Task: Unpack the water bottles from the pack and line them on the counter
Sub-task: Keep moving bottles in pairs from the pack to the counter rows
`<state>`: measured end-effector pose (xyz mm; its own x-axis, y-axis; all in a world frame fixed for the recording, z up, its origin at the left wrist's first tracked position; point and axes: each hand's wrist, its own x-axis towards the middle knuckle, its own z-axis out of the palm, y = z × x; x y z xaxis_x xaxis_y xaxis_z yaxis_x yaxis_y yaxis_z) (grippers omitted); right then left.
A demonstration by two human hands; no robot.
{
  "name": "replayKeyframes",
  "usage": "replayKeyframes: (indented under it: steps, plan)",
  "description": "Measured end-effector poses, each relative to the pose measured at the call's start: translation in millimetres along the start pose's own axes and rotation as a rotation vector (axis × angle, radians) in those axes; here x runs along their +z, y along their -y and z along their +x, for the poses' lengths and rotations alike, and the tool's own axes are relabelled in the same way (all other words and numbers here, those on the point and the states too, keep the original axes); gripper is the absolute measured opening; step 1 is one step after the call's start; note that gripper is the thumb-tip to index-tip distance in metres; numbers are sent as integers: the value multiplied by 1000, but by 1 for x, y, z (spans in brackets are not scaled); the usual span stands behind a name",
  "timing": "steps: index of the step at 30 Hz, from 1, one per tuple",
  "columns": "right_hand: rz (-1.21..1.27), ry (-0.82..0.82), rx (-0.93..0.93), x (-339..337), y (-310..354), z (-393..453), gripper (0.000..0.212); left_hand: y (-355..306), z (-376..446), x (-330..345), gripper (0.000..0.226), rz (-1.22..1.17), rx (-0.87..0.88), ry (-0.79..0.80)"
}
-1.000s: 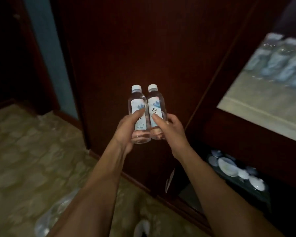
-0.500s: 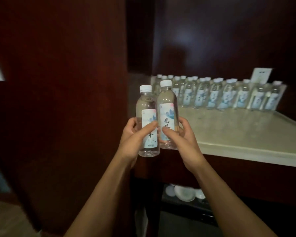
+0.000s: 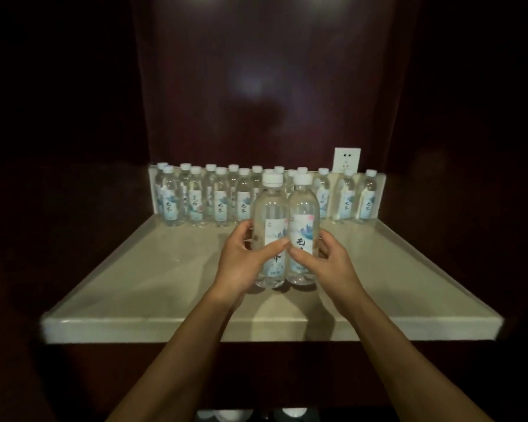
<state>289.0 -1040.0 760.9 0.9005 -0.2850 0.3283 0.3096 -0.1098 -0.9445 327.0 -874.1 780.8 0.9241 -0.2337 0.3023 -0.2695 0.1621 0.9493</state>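
Plastic bottles point(image 3: 256, 193) already lined the counter point(image 3: 165, 269) at the back. Left hand point(image 3: 241, 263) and right hand point(image 3: 329, 263) each grasped one more bottle, apparently not yet placed; the pack was unseen.

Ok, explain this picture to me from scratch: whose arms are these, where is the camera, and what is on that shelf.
There is no machine here. A person wears a camera on the head, looking forward and down, so the two bare arms coming in from the bottom are their own. The left hand grips one water bottle and the right hand grips a second bottle; the two are upright, side by side, over the pale counter. Whether they already rest on it is hard to tell. Along the back wall stands a row of bottles with white caps, partly two deep. A white wall socket sits above them on the right.
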Motion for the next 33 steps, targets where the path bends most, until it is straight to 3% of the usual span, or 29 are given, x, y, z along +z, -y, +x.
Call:
replayKeyframes:
  steps: [16, 20, 25, 30, 33]
  plan:
    - [-29, -114, 114, -97, -58, 128, 43, 100, 174, 113, 56, 53, -105, 58]
    - [-59, -153, 182, -114, -78, 156, 40, 120, 201, 130, 44, 84, -127, 30]
    - [-172, -150, 182, -135, -106, 194, 55, 136, 227, 148, 35, 158, -69, -19]
    - [-274, -56, 121, -145, -116, 218, 47, 153, 243, 161, 66, 348, 54, -97]
    - [-287, -66, 107, -150, -124, 233, 49, 155, 246, 167, 72, 420, 130, -143]
